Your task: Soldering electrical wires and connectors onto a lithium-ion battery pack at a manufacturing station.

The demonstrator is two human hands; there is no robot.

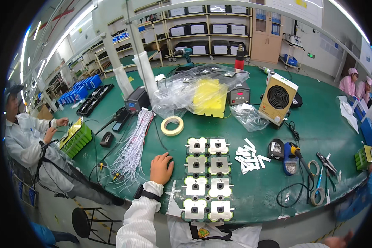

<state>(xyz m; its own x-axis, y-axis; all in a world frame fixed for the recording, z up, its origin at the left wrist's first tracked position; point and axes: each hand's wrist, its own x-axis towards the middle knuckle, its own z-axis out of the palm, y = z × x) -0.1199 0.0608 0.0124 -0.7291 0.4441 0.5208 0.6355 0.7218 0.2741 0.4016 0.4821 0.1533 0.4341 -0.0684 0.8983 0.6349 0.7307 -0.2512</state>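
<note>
Head view, looking down on a green workbench [318, 124]. Left hand [160, 168] flat on the mat, fingers spread and relaxed, gripping nothing; fingertips just beside the left column of a battery cell pack [207, 178] lying in two columns of four green holders. White nickel plates on all eight positions, each with a dark centre hole; seemingly all placed, though welded or merely laid on cannot be told. Right hand [339, 240] barely visible at the lower right rim, off the bench, well apart from the pack; fingers open or closed, impossible to say.

Left of the hand, a fanned bundle of thin white wires [132, 149], untouched. Above the pack, a roll of pale tape [172, 125]. To the right, a scatter of white strips [248, 158], loose and apparently unused so far. Further right, a soldering iron in its blue stand [292, 159], parked, then smaller tape rolls and hand tools. Behind, a yellow block in clear plastic wrap [208, 97] and a beige bench fan [277, 98]. At far left, another person in a white coat [27, 140], busy over a green tray.
</note>
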